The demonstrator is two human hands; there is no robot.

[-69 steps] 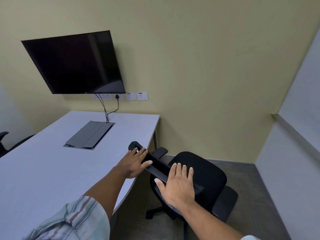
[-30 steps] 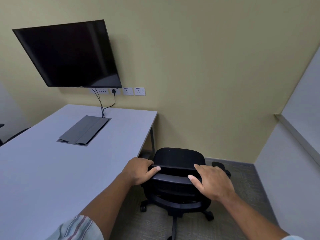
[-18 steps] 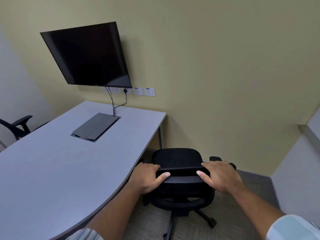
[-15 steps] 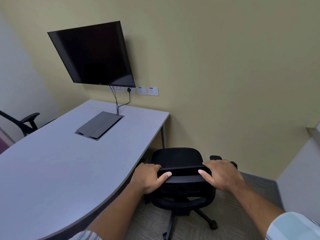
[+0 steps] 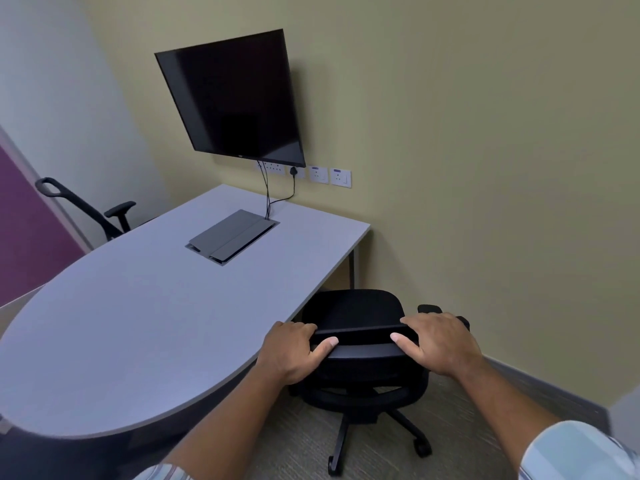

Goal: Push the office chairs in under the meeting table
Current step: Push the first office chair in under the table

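A black office chair [image 5: 356,308] stands on the carpet beside the right edge of the grey meeting table [image 5: 145,317], its seat facing the yellow wall. My left hand [image 5: 294,351] grips the left end of the chair's backrest top, thumb on the near side. My right hand [image 5: 438,341] grips the right end the same way. The chair's left side sits close to the table edge; its left armrest is hidden. A second black office chair [image 5: 86,209] stands at the table's far left side, leaning back.
A dark wall screen [image 5: 235,95] hangs above wall sockets [image 5: 329,175], with cables running down to a grey cable box lid [image 5: 232,235] set in the tabletop. A table leg [image 5: 351,268] stands just beyond the chair. Carpet [image 5: 485,427] lies to the right.
The chair has swung from sideways to face the wall, and both hands moved from resting flat on it to gripping the backrest top. My view has turned left, showing the second chair.
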